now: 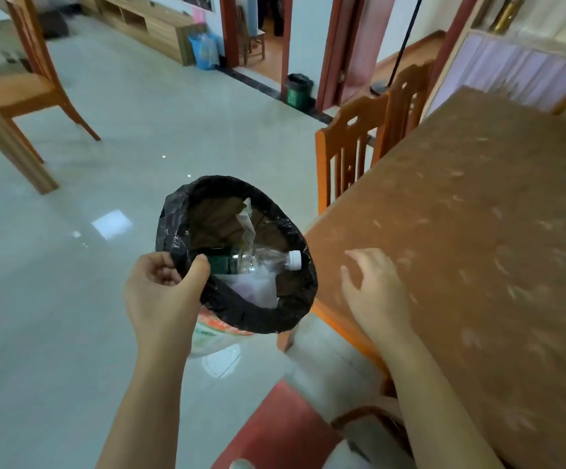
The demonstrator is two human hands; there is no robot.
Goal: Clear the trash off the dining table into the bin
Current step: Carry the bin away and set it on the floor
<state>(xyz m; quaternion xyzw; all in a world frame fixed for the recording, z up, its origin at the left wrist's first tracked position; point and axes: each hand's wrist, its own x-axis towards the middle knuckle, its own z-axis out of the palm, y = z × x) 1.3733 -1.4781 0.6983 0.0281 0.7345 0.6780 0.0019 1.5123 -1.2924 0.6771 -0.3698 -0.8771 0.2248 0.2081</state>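
Note:
A small bin (258, 313) lined with a black bag is held up beside the table corner, mouth tilted toward me. My left hand (163, 289) grips its near rim. Inside lie a clear plastic bottle (268, 260) with a white cap, crumpled clear wrappers and a pale plastic bag. My right hand (373, 289) hovers over the near left corner of the dining table (478, 231), fingers spread, holding nothing. The table wears a brown patterned cloth with no trash visible on it.
Two wooden chairs (352, 147) stand at the table's left side. Another chair (34, 79) and a table leg are at far left. A green bin (298, 91) with a black liner sits by the doorway. A red stool seat (275, 431) is below me.

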